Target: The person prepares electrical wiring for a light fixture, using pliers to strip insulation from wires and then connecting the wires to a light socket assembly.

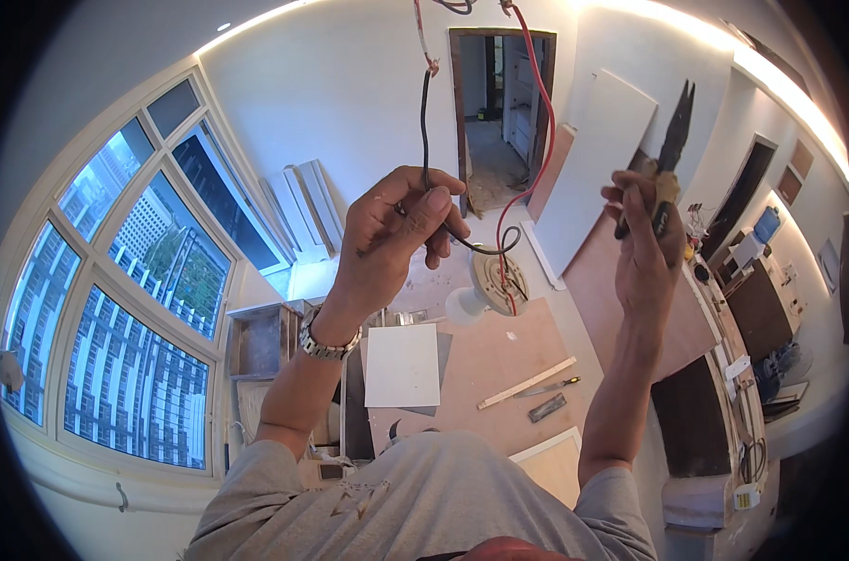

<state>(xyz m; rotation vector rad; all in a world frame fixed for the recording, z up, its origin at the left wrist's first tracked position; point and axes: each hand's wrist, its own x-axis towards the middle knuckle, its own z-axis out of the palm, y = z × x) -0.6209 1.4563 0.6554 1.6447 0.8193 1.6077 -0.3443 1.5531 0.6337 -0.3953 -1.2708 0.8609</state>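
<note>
Closed, my left hand [391, 224] pinches the black wire [426, 126] near centre; my right hand [645, 224] grips pliers [676, 140] at right. Nearer lies a brown board [476, 360]; windows [139, 383] stand left, a doorway [488, 173] far.

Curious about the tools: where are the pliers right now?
In the head view, the pliers are upper right, in the right hand, right of the red wire.

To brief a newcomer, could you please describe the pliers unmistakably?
Right of the doorway leans a large white panel. Near its right edge, the right hand holds the pliers nose-up. Their dark, tapering nose distinguishes them from the curving red wire.
</note>
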